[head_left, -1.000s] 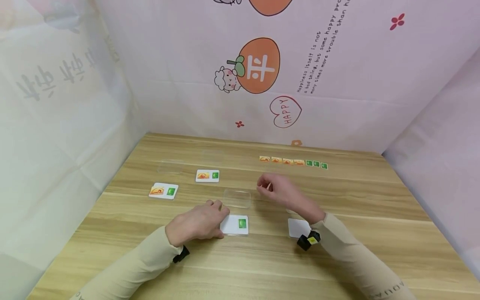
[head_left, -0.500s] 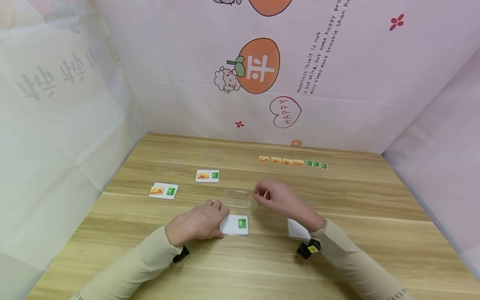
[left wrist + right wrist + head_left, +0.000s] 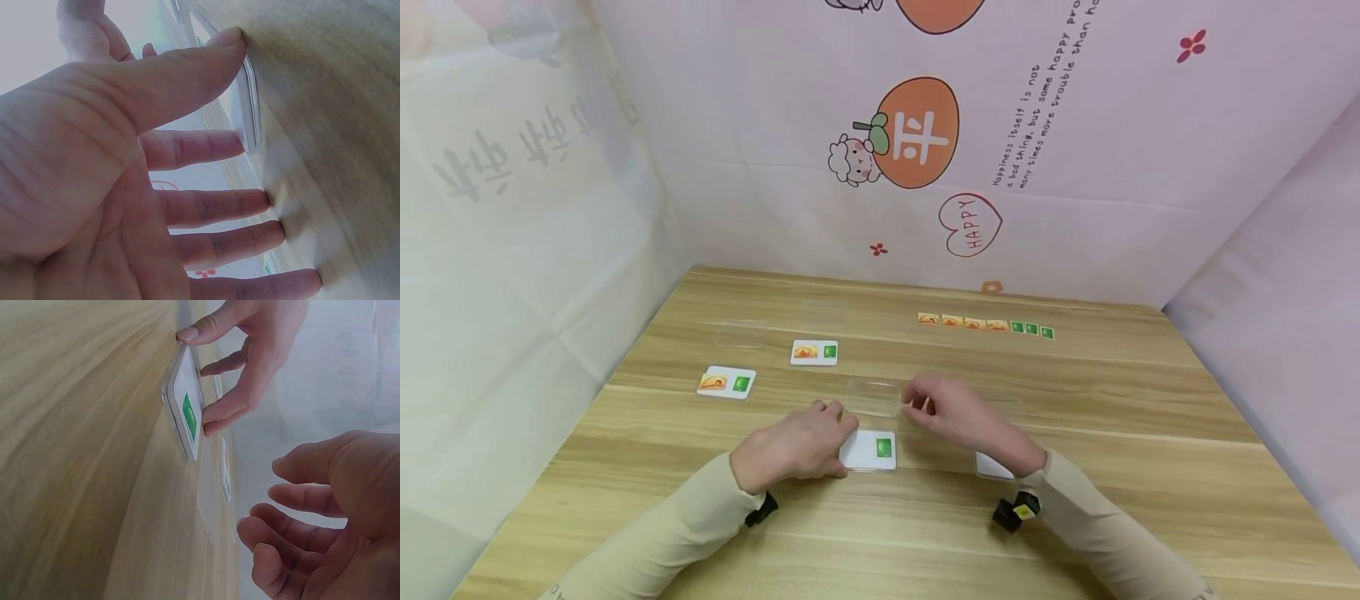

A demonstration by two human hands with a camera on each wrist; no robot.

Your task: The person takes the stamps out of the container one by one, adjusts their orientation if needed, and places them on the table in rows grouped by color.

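My left hand (image 3: 793, 443) rests on the table and holds the left end of a white card (image 3: 859, 451) by its edges, thumb at the near edge and index finger at the far one. The card lies in a clear plastic case and bears a green square sticker (image 3: 884, 448) on its right side. My right hand (image 3: 957, 414) hovers to the right of a clear plastic cover (image 3: 872, 398), fingers loosely curled. In the right wrist view nothing shows between the fingers of that hand. Its forearm partly hides another white card (image 3: 994, 467).
Two white cards (image 3: 814, 352), each with an orange and a green sticker, lie farther left. More clear covers (image 3: 740, 334) lie behind them. Several orange stickers (image 3: 974, 323) and green stickers (image 3: 1032, 329) stand in a row at the back of the table.
My right hand has moved slightly toward me and to the left, now beside the clear cover. My left hand and the card under it have stayed still.
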